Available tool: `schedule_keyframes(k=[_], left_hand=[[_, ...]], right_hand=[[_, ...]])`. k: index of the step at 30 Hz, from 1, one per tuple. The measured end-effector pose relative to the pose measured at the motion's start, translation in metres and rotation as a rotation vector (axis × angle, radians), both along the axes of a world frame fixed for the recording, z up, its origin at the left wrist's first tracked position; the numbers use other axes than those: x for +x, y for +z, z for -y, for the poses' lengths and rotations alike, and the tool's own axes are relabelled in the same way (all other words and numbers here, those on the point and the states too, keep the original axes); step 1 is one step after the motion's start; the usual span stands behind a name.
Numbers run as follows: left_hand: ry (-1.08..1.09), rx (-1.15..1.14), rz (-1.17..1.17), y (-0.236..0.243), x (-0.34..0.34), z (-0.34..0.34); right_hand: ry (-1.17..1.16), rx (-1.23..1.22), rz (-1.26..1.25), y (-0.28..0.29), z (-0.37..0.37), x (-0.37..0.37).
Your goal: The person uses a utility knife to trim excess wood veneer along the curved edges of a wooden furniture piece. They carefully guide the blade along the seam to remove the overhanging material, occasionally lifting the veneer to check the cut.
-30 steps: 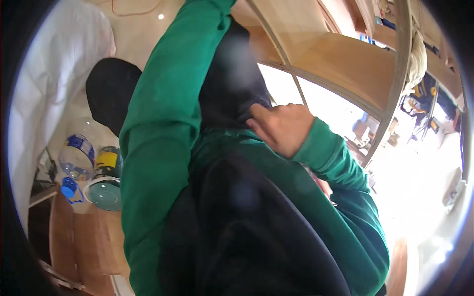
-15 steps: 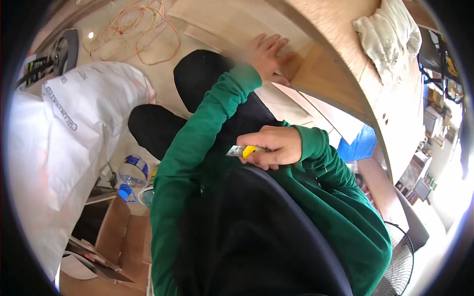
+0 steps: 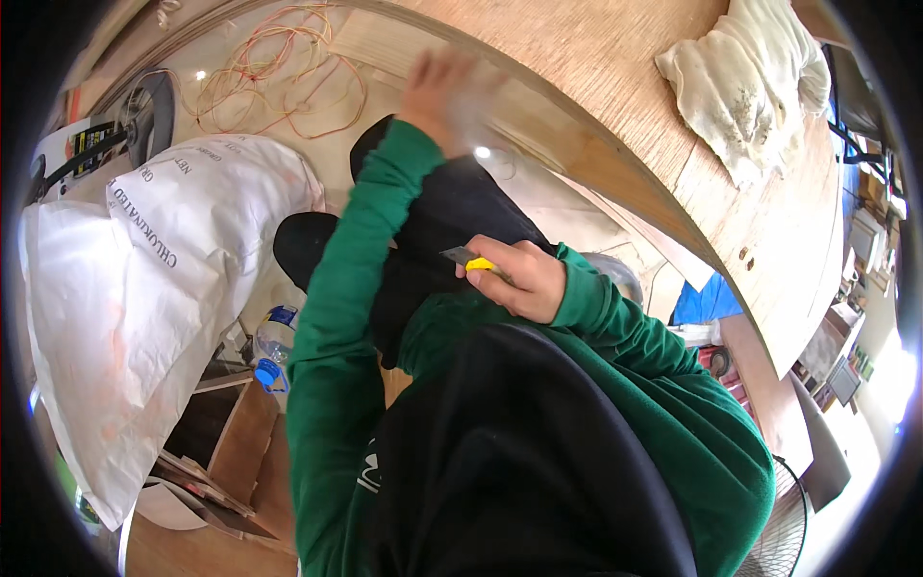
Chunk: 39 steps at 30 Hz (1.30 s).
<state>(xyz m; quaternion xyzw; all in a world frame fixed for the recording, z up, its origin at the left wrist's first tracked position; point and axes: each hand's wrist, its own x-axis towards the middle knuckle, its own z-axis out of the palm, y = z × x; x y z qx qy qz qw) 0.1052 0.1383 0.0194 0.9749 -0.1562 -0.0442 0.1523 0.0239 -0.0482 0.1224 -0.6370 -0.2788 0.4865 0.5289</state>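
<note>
My left hand (image 3: 444, 101) is raised beside the curved edge of a large plywood panel (image 3: 567, 58), its fingers smeared by motion. Whether it touches the edge or holds anything is unclear. Close to my body, over my lap, my right hand (image 3: 527, 279) is closed round a small yellow-handled utility knife (image 3: 478, 264). The knife's short grey blade points left, away from the palm. Most of the handle is hidden inside my fingers. A pale wooden strip (image 3: 370, 43) lies behind the left hand.
A crumpled cream cloth (image 3: 740, 91) rests on the panel. Tangled wire (image 3: 279, 58) lies on the floor, far left. Nearer are a white sack (image 3: 183, 221), a clear bottle (image 3: 274, 337) with a blue cap and wooden boxes (image 3: 240, 452). A fan (image 3: 784, 519) stands lower right.
My left hand has come off the brown board under the panel's edge and swung left; that board no longer shows there. My right hand keeps the knife and has shifted slightly up.
</note>
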Motion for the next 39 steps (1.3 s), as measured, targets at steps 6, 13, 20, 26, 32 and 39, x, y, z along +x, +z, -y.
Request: schedule_keyframes(k=[6,13,20,26,32,39], left_hand=[[0.105,-0.123,0.293,-0.003,-0.007,-0.003],[1.063,-0.503,0.478,-0.035,0.050,-0.065],[1.348,-1.830,-0.005,-0.110,0.068,-0.046],[0.847,-2.164,0.288,-0.092,0.052,-0.016],[0.880,-2.064,0.310,-0.101,0.058,-0.019],[0.731,-2.038,0.433,-0.112,0.067,-0.022]], right_hand=[[-0.147,-0.192,0.389,0.012,-0.001,0.008],[-0.101,-0.381,0.733,0.027,-0.034,0.073],[0.138,-0.323,1.202,0.031,-0.091,0.096],[0.475,-0.824,1.331,-0.003,-0.055,0.104],[0.745,-1.132,1.341,-0.034,-0.047,0.112],[0.777,-1.106,1.305,-0.036,-0.045,0.119]])
